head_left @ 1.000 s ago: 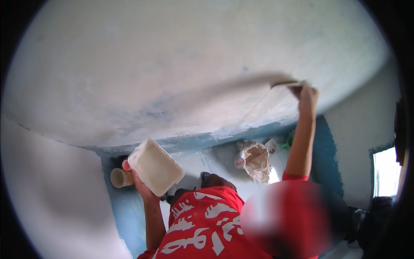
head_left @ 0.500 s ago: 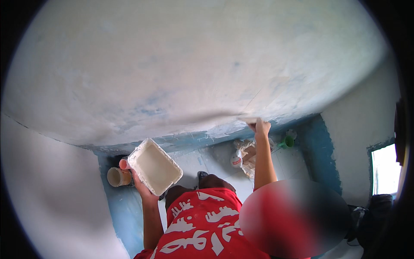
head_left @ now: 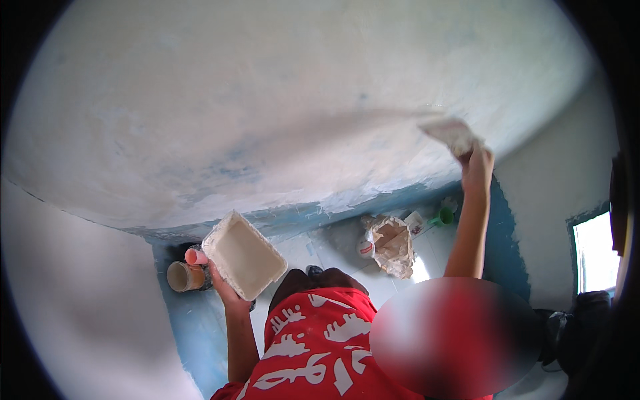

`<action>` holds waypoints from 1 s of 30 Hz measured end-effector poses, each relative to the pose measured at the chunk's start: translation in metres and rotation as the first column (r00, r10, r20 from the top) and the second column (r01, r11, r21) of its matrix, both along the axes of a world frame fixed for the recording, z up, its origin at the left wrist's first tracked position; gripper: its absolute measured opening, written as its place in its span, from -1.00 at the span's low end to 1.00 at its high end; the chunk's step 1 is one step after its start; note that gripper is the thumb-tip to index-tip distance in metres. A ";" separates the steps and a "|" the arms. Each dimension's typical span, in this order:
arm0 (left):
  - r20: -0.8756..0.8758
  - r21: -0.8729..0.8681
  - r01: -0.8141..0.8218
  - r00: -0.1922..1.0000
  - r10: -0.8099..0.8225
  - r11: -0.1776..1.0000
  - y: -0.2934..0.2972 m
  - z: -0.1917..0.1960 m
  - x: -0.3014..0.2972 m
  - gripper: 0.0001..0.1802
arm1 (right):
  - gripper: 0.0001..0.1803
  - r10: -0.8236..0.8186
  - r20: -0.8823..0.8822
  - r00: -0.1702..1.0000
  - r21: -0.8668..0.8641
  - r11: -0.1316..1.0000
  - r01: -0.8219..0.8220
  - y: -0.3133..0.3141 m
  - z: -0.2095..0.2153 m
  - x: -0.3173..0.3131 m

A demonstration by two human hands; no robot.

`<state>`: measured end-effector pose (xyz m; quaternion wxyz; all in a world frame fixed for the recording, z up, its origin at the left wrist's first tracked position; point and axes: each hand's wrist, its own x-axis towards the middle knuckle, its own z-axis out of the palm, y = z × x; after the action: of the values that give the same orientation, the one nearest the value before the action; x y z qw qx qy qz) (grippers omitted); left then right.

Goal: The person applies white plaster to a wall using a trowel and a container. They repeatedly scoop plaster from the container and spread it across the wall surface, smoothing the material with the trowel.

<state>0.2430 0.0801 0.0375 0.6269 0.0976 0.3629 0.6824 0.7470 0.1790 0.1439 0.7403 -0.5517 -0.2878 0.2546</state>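
My left hand (head_left: 228, 292) grips a white rectangular tub (head_left: 219, 228) from its left side. Its rim is crusted, and smooth pale putty (head_left: 243, 252) fills the inside. Out to the right, my right hand (head_left: 477, 163) is closed around a putty knife (head_left: 452, 132) with a wide, putty-smeared blade. The blade is at the wall (head_left: 267, 80); motion blur leaves it unclear whether it touches. Pale putty covers most of that wall, with blue patches showing through low down.
An orange-brown bucket (head_left: 179, 277) and a pink cylinder (head_left: 195, 256) stand left of the tub. On the floor are an opened paper sack (head_left: 392, 247), a white round container (head_left: 365, 247) and a green container (head_left: 443, 217). A bright window (head_left: 593, 257) sits at right. A blurred oval hides the lower right.
My right hand has swept the putty knife up and to the right, away from the lower edge of the wall. The sack is now fully visible. The tub has barely shifted.
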 end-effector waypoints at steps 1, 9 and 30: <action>0.039 -0.058 -0.021 0.999 0.023 0.998 0.001 -0.003 -0.002 -0.40 | -0.78 -0.055 -0.019 0.998 -0.024 0.998 0.054 -0.007 -0.030 0.000; 0.033 -0.037 0.079 0.996 -0.077 0.996 0.006 -0.003 -0.005 -0.39 | -0.85 -0.157 -0.218 0.963 -0.276 0.957 0.094 0.046 -0.259 0.055; 0.082 0.048 0.161 0.983 -0.164 0.986 0.003 -0.016 -0.025 -0.38 | -0.79 0.016 -0.202 0.979 -0.032 0.999 -0.023 -0.010 -0.037 -0.022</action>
<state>0.2184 0.0828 0.0219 0.6934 0.1107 0.3123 0.6399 0.7247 0.1693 0.1069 0.7534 -0.5328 -0.2123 0.3216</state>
